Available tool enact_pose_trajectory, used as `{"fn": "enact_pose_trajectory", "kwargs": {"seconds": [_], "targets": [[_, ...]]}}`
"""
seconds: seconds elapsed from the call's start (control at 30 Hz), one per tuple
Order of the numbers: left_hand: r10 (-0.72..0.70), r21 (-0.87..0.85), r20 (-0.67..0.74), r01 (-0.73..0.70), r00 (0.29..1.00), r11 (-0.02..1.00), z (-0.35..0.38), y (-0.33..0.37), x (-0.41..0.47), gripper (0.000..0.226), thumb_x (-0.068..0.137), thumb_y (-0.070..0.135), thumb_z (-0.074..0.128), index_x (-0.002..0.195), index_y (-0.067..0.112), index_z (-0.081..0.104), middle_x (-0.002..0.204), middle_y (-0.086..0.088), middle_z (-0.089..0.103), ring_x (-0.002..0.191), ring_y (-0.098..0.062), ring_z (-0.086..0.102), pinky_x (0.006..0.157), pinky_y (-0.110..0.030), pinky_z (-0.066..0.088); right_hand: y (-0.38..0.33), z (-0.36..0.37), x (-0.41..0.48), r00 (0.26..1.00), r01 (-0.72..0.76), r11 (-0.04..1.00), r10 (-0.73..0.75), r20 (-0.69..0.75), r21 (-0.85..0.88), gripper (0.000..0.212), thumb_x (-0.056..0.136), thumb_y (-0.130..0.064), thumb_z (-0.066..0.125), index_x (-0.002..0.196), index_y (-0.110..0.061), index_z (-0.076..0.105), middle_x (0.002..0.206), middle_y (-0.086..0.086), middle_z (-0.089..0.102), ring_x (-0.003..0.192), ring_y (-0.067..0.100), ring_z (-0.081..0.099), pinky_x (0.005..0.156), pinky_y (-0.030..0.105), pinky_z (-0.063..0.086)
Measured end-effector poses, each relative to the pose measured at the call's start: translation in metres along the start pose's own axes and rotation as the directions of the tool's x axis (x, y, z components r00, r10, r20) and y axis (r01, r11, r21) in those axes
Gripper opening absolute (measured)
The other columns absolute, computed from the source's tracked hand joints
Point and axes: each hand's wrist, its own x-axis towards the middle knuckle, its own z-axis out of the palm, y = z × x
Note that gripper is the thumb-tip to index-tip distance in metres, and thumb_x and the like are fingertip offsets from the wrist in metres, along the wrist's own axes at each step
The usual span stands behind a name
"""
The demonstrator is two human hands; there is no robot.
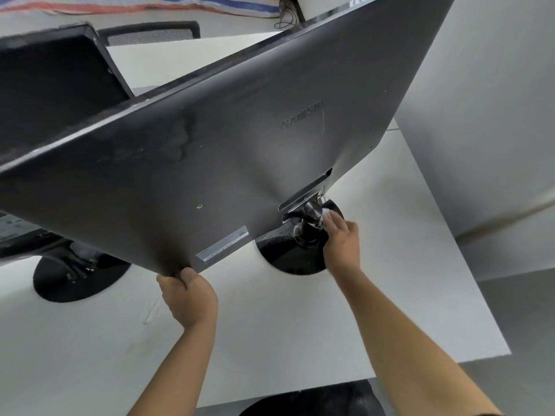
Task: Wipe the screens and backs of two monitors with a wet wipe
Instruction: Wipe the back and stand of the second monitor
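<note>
A large dark grey monitor [240,121] fills the view with its back toward me, a damp streak showing on its left part. My left hand [187,295] grips its lower edge from below. My right hand [341,240] reaches to the stand's neck [310,219] above the round black base [279,250]; a small bit of white wet wipe [323,219] shows at its fingertips, pressed against the neck. A second monitor [54,82] stands at the back left, mostly hidden, on its own round base [75,280].
Both monitors stand on a white table [270,325], whose right edge runs diagonally past my right arm. A black mesh chair back [156,33] is behind the table. A grey wall [495,115] rises at the right. A dark round seat [315,400] sits below the front edge.
</note>
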Motion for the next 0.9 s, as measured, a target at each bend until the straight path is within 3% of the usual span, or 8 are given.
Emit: {"fn": "enact_pose_trajectory", "kwargs": {"seconds": [0.13, 0.3, 0.47, 0.57, 0.7, 0.8, 0.87, 0.9], "targets": [[0.002, 0.022, -0.025, -0.001, 1.0, 1.0, 0.002, 0.003, -0.003, 0.045, 0.093, 0.007, 0.036, 0.137, 0.0, 0.039, 0.138, -0.021, 0.05, 0.12, -0.041, 0.049, 0.09, -0.035, 0.033, -0.034, 0.02, -0.088, 0.992, -0.125, 0.981, 0.121, 0.036, 0.146, 0.062, 0.082, 0.015, 0.045, 0.133, -0.017, 0.058, 0.14, -0.003, 0.051, 0.104, 0.013, 0.038, 0.092, 0.015, 0.034], [0.008, 0.036, -0.019, -0.008, 1.0, 0.999, 0.0, 0.002, -0.002, 0.044, 0.09, 0.014, 0.036, 0.132, 0.0, 0.043, 0.134, -0.021, 0.052, 0.115, -0.041, 0.05, 0.085, -0.034, 0.031, -0.105, 0.037, -0.111, 0.951, 0.166, 0.964, -0.213, 0.224, 0.209, 0.057, 0.084, 0.007, 0.038, 0.135, -0.013, 0.057, 0.142, 0.0, 0.053, 0.108, 0.025, 0.051, 0.093, 0.034, 0.051], [0.0, 0.055, 0.003, 0.0, 1.0, 0.998, -0.003, 0.002, -0.001, 0.034, 0.093, 0.01, 0.039, 0.125, 0.002, 0.047, 0.128, -0.019, 0.055, 0.103, -0.035, 0.05, 0.083, -0.035, 0.03, -0.109, 0.018, -0.043, 0.998, 0.03, 0.995, -0.024, 0.059, -0.099, 0.044, 0.079, 0.006, 0.056, 0.121, -0.006, 0.061, 0.129, 0.012, 0.055, 0.095, 0.032, 0.056, 0.071, 0.035, 0.051], [0.006, 0.037, 0.021, -0.006, 1.0, 0.999, -0.004, 0.002, -0.002, 0.036, 0.092, 0.01, 0.039, 0.126, 0.003, 0.047, 0.128, -0.017, 0.055, 0.097, -0.03, 0.047, 0.085, -0.035, 0.032, -0.104, 0.018, -0.014, 0.973, 0.146, 0.94, -0.081, 0.216, -0.309, 0.029, 0.092, -0.003, 0.047, 0.117, -0.002, 0.063, 0.122, 0.018, 0.054, 0.106, 0.032, 0.058, 0.084, 0.036, 0.05], [-0.009, 0.046, 0.038, 0.007, 0.999, 0.999, -0.006, -0.001, -0.002, 0.038, 0.092, 0.011, 0.041, 0.128, 0.003, 0.047, 0.128, -0.017, 0.056, 0.097, -0.029, 0.047, 0.086, -0.036, 0.035, -0.12, 0.039, -0.022, 0.977, 0.018, 0.934, 0.059, 0.203, -0.358, 0.031, 0.09, -0.006, 0.052, 0.119, -0.001, 0.062, 0.122, 0.018, 0.058, 0.109, 0.029, 0.052, 0.092, 0.033, 0.044], [-0.017, 0.038, 0.046, 0.016, 0.999, 0.999, -0.007, 0.0, -0.001, 0.039, 0.092, 0.009, 0.041, 0.13, 0.003, 0.047, 0.131, -0.018, 0.055, 0.104, -0.033, 0.051, 0.087, -0.035, 0.036, -0.14, 0.057, -0.04, 0.878, 0.288, 0.958, -0.265, 0.398, 0.002, 0.029, 0.087, -0.001, 0.053, 0.111, -0.008, 0.067, 0.111, 0.012, 0.065, 0.105, 0.029, 0.053, 0.09, 0.031, 0.047], [-0.011, 0.027, 0.053, 0.01, 0.999, 1.0, -0.007, 0.001, -0.001, 0.04, 0.092, 0.008, 0.042, 0.131, 0.003, 0.047, 0.131, -0.017, 0.054, 0.101, -0.029, 0.05, 0.086, -0.035, 0.035, -0.145, 0.051, -0.045, 0.803, 0.183, 0.933, -0.324, 0.5, 0.311, 0.04, 0.095, -0.007, 0.045, 0.131, -0.015, 0.059, 0.13, 0.01, 0.055, 0.12, 0.027, 0.051, 0.103, 0.034, 0.042], [-0.007, 0.022, 0.058, 0.005, 0.998, 1.0, -0.007, 0.001, -0.002, 0.04, 0.093, 0.008, 0.041, 0.132, 0.003, 0.047, 0.131, -0.017, 0.054, 0.099, -0.026, 0.048, 0.086, -0.035, 0.035, -0.141, 0.048, -0.041, 0.873, 0.081, 0.924, -0.247, 0.42, 0.374, 0.04, 0.097, -0.012, 0.044, 0.134, -0.019, 0.055, 0.133, 0.006, 0.05, 0.122, 0.022, 0.048, 0.105, 0.031, 0.039]]}}
